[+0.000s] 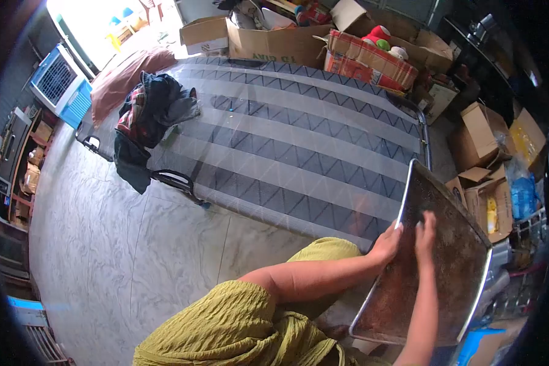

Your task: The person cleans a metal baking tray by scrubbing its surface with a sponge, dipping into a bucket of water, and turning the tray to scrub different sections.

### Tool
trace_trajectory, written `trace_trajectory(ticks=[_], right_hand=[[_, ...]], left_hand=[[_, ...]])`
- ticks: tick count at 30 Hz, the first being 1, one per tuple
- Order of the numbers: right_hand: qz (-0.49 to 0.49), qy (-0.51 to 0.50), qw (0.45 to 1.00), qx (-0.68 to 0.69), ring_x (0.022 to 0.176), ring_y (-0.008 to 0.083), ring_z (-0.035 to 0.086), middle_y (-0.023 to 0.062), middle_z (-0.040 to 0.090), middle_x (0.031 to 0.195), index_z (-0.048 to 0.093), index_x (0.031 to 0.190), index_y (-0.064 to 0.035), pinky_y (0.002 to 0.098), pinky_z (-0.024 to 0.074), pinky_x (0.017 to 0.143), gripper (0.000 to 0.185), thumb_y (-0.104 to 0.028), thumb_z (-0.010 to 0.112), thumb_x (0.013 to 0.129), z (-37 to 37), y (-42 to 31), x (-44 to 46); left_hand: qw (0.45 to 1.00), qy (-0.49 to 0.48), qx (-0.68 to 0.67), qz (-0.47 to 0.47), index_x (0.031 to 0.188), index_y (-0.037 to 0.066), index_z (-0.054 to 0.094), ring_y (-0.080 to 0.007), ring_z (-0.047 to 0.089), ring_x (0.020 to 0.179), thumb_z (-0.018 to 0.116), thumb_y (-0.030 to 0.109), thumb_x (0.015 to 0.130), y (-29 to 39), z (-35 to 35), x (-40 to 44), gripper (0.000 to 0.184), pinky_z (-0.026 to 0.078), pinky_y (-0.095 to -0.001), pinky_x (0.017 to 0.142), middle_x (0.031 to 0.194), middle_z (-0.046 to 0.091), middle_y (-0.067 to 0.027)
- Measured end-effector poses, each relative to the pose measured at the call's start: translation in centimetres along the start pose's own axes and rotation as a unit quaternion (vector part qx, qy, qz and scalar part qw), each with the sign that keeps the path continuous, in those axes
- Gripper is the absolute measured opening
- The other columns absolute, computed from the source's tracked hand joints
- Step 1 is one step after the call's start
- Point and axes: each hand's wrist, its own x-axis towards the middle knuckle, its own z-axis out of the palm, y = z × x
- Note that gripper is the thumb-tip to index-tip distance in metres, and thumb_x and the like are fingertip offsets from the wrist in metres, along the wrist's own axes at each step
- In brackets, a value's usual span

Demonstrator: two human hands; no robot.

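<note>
A large rectangular metal tray [451,293], brown and stained on its inner face with a pale rim, stands tilted at the lower right. My left hand [387,245] is closed on its left rim, thumb toward the inside. In front of the tray's inner face is my right hand [426,235], fingers bent together and slightly blurred. A small dark patch shows by its fingertips, but I cannot tell what it is. Yellow-green clothing [226,317] covers my legs below the arms.
A folding bed [299,146] with grey striped fabric spans the middle. Dark clothes [155,113] and a pinkish cloth [125,79] lie at its left end. Cardboard boxes [274,46] line the back; more open boxes [479,140] stand at right. An air cooler [61,82] stands at left.
</note>
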Motion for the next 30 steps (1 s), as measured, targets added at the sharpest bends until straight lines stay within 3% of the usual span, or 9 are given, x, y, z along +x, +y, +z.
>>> trace_trajectory(ticks=[3, 6, 9, 13, 15, 17, 22, 29, 30], right_hand=[[0.115, 0.119, 0.986, 0.012, 0.116, 0.0338, 0.039, 0.0194, 0.041, 0.124, 0.042, 0.120, 0.0027, 0.0386, 0.0297, 0.098, 0.035, -0.007, 0.046, 0.086, 0.2, 1.5, 6.0], [0.178, 0.094, 0.980, 0.003, 0.123, 0.0334, 0.032, 0.0172, 0.031, 0.132, 0.035, 0.126, -0.0004, 0.0419, 0.0301, 0.098, 0.037, -0.014, 0.039, 0.092, 1.0, 2.1, 7.8], [0.161, 0.076, 0.984, -0.011, 0.122, 0.0331, 0.032, 0.0171, 0.031, 0.132, 0.036, 0.125, 0.0001, 0.0422, 0.0299, 0.098, 0.036, -0.014, 0.039, 0.092, 1.1, 0.6, 6.7], [-0.021, 0.011, 1.000, 0.011, 0.122, 0.0329, 0.035, 0.0194, 0.036, 0.131, 0.040, 0.122, 0.0020, 0.0405, 0.0283, 0.100, 0.037, -0.014, 0.045, 0.089, 1.9, -3.8, -0.4], [0.173, -0.035, 0.868, 0.465, 0.122, 0.0344, 0.035, 0.0207, 0.036, 0.130, 0.040, 0.121, 0.0025, 0.0407, 0.0271, 0.101, 0.041, -0.015, 0.050, 0.086, 0.4, -9.6, -4.5], [0.014, -0.023, 0.987, 0.161, 0.121, 0.0376, 0.034, 0.0207, 0.036, 0.130, 0.041, 0.120, 0.0021, 0.0437, 0.0255, 0.101, 0.045, -0.016, 0.055, 0.081, -1.7, -15.2, -9.0], [-0.002, -0.213, 0.977, -0.029, 0.122, 0.0430, 0.029, 0.0229, 0.037, 0.127, 0.040, 0.120, 0.0006, 0.0432, 0.0216, 0.104, 0.044, -0.007, 0.053, 0.078, -6.8, -12.7, -19.9], [0.471, -0.035, 0.866, -0.165, 0.127, 0.0336, 0.027, 0.0198, 0.030, 0.137, 0.032, 0.131, 0.0011, 0.0400, 0.0245, 0.103, 0.046, -0.021, 0.042, 0.091, -13.0, 2.7, -25.2], [0.470, -0.034, 0.866, -0.165, 0.127, 0.0336, 0.027, 0.0198, 0.030, 0.137, 0.032, 0.131, 0.0011, 0.0400, 0.0245, 0.103, 0.046, -0.021, 0.042, 0.091, -13.0, 3.5, -25.3]], left_hand=[[0.999, 0.002, 0.046, -0.006, 0.137, 0.000, 0.021, -0.0163, 0.023, 0.130, 0.035, 0.041, 0.094, -0.6, -0.3, 0.7, 0.061, 0.017, -0.0275, 0.105, 0.140, 0.030, -0.0094], [0.999, 0.018, 0.032, -0.011, 0.137, 0.000, 0.022, -0.0171, 0.023, 0.130, 0.034, 0.042, 0.094, 0.1, 0.0, 0.6, 0.061, 0.017, -0.0272, 0.105, 0.140, 0.030, -0.0105], [0.999, 0.023, 0.033, -0.003, 0.136, 0.000, 0.024, -0.0172, 0.025, 0.129, 0.034, 0.042, 0.094, -0.9, 0.0, 1.2, 0.060, 0.018, -0.0271, 0.105, 0.139, 0.031, -0.0108], [1.000, 0.007, 0.025, -0.001, 0.134, -0.001, 0.028, -0.0173, 0.030, 0.126, 0.034, 0.040, 0.094, -1.3, -0.4, 1.4, 0.057, 0.022, -0.0272, 0.103, 0.136, 0.035, -0.0100], [0.999, 0.031, 0.026, -0.017, 0.134, 0.001, 0.030, -0.0166, 0.035, 0.122, 0.036, 0.035, 0.094, -0.1, 0.2, 0.5, 0.053, 0.025, -0.0261, 0.101, 0.133, 0.040, -0.0092], [0.997, 0.041, 0.061, -0.005, 0.132, 0.011, 0.037, -0.0208, 0.046, 0.111, 0.045, 0.031, 0.089, -0.6, 0.2, 0.7, 0.048, 0.034, -0.0287, 0.093, 0.121, 0.051, -0.0124], [0.999, 0.031, 0.041, -0.005, 0.131, 0.014, 0.039, -0.0193, 0.049, 0.103, 0.050, 0.008, 0.079, -1.8, -0.4, 1.1, 0.053, 0.036, -0.0275, 0.090, 0.114, 0.054, -0.0100], [0.997, 0.063, 0.042, -0.016, 0.118, 0.010, 0.050, -0.0154, 0.052, 0.086, 0.048, 0.009, 0.079, -0.4, 0.3, 0.6, 0.039, 0.041, -0.0282, 0.076, 0.094, 0.059, -0.0055], [0.997, 0.054, 0.045, -0.044, 0.117, 0.007, 0.050, -0.0157, 0.052, 0.086, 0.049, 0.012, 0.081, -0.4, 0.2, 0.5, 0.037, 0.042, -0.0289, 0.076, 0.094, 0.059, -0.0059]])
